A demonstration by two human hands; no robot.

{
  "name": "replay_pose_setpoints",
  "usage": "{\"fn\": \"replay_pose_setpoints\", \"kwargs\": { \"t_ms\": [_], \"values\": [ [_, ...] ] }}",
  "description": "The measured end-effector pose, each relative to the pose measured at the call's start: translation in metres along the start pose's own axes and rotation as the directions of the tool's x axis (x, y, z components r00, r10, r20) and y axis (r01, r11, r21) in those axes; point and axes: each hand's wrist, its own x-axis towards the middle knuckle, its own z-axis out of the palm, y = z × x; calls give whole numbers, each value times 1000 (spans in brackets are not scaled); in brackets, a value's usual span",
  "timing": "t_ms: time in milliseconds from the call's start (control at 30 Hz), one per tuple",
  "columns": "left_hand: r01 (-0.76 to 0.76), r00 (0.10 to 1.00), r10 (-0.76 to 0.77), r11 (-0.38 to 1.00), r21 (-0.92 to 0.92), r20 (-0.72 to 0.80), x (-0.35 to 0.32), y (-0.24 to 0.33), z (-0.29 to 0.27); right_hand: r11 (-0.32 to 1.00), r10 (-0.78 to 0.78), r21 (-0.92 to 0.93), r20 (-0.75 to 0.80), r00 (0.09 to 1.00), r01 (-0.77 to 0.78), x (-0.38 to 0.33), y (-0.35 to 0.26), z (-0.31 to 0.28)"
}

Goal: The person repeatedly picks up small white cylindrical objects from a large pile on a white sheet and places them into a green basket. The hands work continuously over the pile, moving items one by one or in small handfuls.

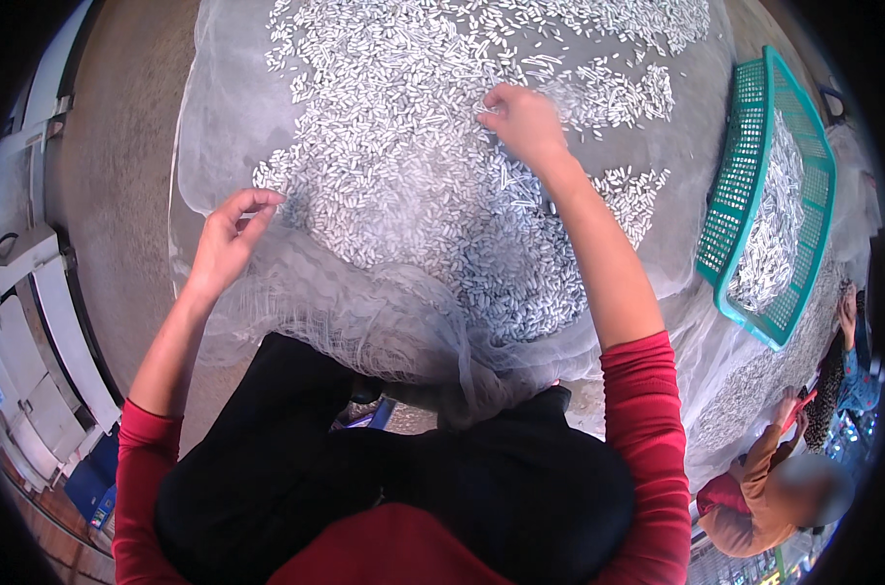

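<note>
A wide heap of small, whitish, rod-shaped pieces lies spread on a sheer pale net cloth in front of me. At the heap's left edge is my left hand, its thumb and forefinger drawn together in a pinch. My right hand reaches over the far right part of the heap, fingers curled and thumb against them. Whatever either pinch holds is too small to make out. Shadow from my right arm makes the pieces below it look bluish.
A green plastic basket with more silvery pieces stands to the right, tilted in view. Bunched netting lies along the near edge by my knees. Other people sit at lower right; white machines line the left.
</note>
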Motion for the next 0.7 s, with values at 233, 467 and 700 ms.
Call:
{"fn": "replay_pose_setpoints", "kwargs": {
  "t_ms": [233, 467, 700],
  "values": [
    [12, 1000, -12, 1000, -11, 2, -4, -9, -5, 574, 168, 741, 309, 936, -348, -22, 3, -44],
    [-11, 1000, 11, 1000, 18, 13, 0, -4, -6, 823, 238, 507, 100, 966, -255, 12, 6, -35],
    [52, 999, -52, 998, -17, 3, -5, -4, -1, 965, 199, 169, 39, 979, -202, 58, 15, -11]
  ]
}}
